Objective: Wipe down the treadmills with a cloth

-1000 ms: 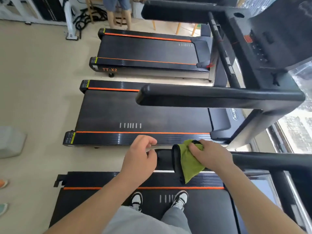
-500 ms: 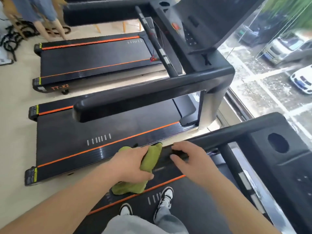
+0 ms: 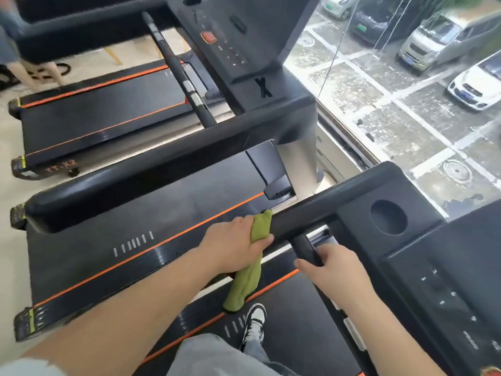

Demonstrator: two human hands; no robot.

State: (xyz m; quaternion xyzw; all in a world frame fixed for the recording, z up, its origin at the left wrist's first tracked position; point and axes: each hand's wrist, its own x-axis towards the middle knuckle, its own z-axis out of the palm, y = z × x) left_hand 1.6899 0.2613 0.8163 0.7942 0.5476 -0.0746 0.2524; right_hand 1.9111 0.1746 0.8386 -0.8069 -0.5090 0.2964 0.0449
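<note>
The green cloth (image 3: 259,226) (passed across from the right hand (image 3: 332,271)) is now being gripped round the near handrail (image 3: 306,215) by the left hand (image 3: 233,246) and worked toward the console (image 3: 439,270) — while the inner bar (image 3: 305,248) is being clasped by the right hand.

The left grip (image 3: 235,242) is curled around a green cloth (image 3: 245,283) and presses it on the black handrail (image 3: 311,213) of the nearest treadmill (image 3: 298,335), close to the console (image 3: 433,267). The free end of the cloth hangs down over the orange-striped side edge. The right grip (image 3: 333,270) holds a short black bar (image 3: 305,248) just under the handrail.
</note>
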